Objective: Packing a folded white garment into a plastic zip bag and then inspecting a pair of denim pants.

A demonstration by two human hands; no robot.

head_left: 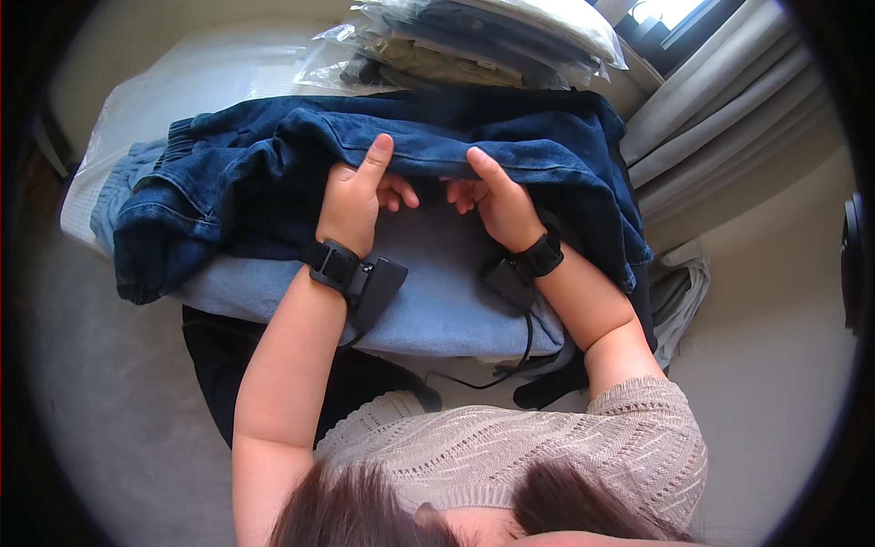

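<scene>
A pair of dark blue denim jeans [246, 137] lies sideways in front of me, its gathered elastic waistband at the left. Along the near edge of one leg, my left hand [357, 190] grips the denim, thumb on top and fingers curled underneath. A short way to the right, my right hand [492, 196] pinches the same edge, its thumb also on top. Between the two hands the edge is lifted into a ridge. Some of the fingers are hidden behind the cloth. Below the jeans spreads a light blue fleece-like cover [419, 292].
Lighter blue denim [118, 196] shows under the waistband. Clear plastic [182, 73] lies at the far left. Bagged folded clothes [474, 46] are stacked at the back. A grey curtain [720, 109] hangs at the right, above a crumpled grey cloth [688, 283]. A black cable [527, 342] runs from my right wrist.
</scene>
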